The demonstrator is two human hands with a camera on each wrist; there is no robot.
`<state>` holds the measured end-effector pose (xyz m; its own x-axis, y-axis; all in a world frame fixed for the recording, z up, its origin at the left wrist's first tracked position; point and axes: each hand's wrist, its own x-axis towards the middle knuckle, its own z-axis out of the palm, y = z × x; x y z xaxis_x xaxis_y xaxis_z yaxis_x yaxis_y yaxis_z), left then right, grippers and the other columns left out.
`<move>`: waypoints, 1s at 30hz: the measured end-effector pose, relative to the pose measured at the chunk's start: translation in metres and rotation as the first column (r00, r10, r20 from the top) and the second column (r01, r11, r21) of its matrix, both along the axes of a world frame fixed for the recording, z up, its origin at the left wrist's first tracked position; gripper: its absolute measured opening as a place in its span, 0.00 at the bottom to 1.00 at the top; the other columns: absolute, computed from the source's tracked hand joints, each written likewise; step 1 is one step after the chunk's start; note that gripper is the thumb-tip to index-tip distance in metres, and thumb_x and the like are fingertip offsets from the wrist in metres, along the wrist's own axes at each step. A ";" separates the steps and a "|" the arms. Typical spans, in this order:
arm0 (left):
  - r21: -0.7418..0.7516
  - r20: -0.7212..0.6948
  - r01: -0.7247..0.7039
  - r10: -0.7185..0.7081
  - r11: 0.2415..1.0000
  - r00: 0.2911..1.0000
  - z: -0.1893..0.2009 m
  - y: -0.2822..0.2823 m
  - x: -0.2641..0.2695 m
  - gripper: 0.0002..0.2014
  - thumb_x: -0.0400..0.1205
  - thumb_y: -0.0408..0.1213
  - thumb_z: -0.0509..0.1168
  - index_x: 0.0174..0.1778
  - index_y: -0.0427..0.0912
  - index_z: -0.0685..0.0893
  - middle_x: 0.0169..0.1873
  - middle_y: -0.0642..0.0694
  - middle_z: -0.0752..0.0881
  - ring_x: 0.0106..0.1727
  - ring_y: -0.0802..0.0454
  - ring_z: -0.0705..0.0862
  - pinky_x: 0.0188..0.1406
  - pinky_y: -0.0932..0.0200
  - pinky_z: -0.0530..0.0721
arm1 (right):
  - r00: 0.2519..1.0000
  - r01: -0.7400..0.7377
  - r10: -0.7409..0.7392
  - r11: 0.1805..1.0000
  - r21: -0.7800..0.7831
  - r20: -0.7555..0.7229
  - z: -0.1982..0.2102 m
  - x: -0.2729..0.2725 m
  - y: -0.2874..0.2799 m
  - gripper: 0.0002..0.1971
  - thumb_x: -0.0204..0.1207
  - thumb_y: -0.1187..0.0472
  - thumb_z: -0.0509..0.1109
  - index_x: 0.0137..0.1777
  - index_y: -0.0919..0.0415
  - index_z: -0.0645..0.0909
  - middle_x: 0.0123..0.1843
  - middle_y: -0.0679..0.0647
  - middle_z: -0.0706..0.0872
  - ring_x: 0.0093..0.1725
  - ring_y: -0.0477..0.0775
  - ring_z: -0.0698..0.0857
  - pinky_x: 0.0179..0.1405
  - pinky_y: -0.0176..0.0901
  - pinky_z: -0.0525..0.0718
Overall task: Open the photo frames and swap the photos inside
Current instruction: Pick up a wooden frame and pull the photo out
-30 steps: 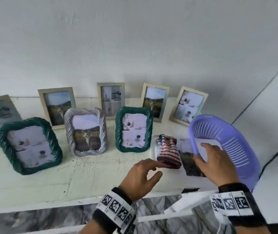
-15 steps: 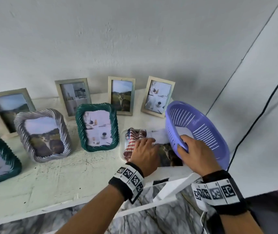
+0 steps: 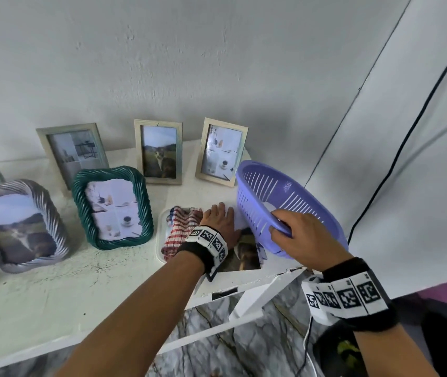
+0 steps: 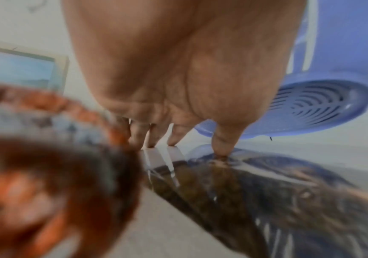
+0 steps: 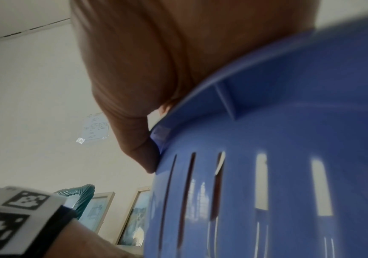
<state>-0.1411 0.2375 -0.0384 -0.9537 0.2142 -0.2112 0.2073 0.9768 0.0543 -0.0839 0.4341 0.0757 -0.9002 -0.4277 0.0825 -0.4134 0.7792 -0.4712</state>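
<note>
The left hand (image 3: 221, 221) lies flat on a loose cat photo (image 3: 244, 254) near the right end of the white table (image 3: 53, 295). Its fingers (image 4: 175, 137) are straight and spread, and their tips press down on the glossy print. The photo lies face up, and its long axis runs from the near table edge toward the wall. The cat's head is at the near end in the head view. The far end of the photo goes under the raised basket, so I cannot tell how far it reaches.

The right hand (image 3: 301, 235) grips the near rim of a purple plastic basket (image 3: 284, 191). The fingers curl over the rim to the inside. The basket is tilted, its opening turned up and to the left, and its slotted bottom (image 4: 311, 106) is off the table on the side of the left hand. A white sheet seems to lie inside the basket, but the view is poor.

Just left of the left hand, a red checked cloth (image 3: 181, 229) lies on a white tray (image 3: 160, 240). Further left a green twisted frame (image 3: 81, 202) and a silver twisted frame (image 3: 53, 219) stand upright. Behind them, plain frames lean at the wall, among them one with a cat photo (image 3: 159, 152) and one with a cup photo (image 3: 221, 152), both in portrait position.
</note>
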 end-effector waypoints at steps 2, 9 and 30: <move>-0.024 -0.010 0.034 -0.034 0.999 0.999 -0.002 0.003 0.011 0.35 0.85 0.54 0.54 0.83 0.36 0.54 0.81 0.32 0.57 0.80 0.36 0.61 0.77 0.46 0.59 | 1.000 -0.011 0.011 1.000 -0.004 -0.004 0.001 -0.003 0.004 0.15 0.76 0.62 0.65 0.31 0.54 0.64 0.24 0.54 0.67 0.24 0.51 0.64 0.26 0.45 0.62; -0.027 0.043 0.149 -0.147 0.989 0.988 -0.008 0.003 0.068 0.36 0.71 0.62 0.66 0.66 0.36 0.85 0.63 0.32 0.85 0.59 0.36 0.87 0.57 0.46 0.85 | 0.999 -0.046 0.047 0.998 0.046 -0.023 -0.002 -0.002 0.005 0.10 0.76 0.57 0.63 0.34 0.56 0.68 0.25 0.54 0.69 0.25 0.56 0.69 0.26 0.52 0.68; 0.109 -0.004 0.250 -0.251 0.962 0.968 -0.021 -0.031 0.138 0.34 0.79 0.56 0.52 0.70 0.34 0.81 0.68 0.32 0.82 0.67 0.36 0.83 0.59 0.42 0.86 | 0.906 0.109 -0.237 0.931 -0.348 -0.350 -0.022 0.080 -0.033 0.14 0.81 0.52 0.64 0.36 0.57 0.71 0.30 0.43 0.69 0.30 0.45 0.69 0.30 0.36 0.70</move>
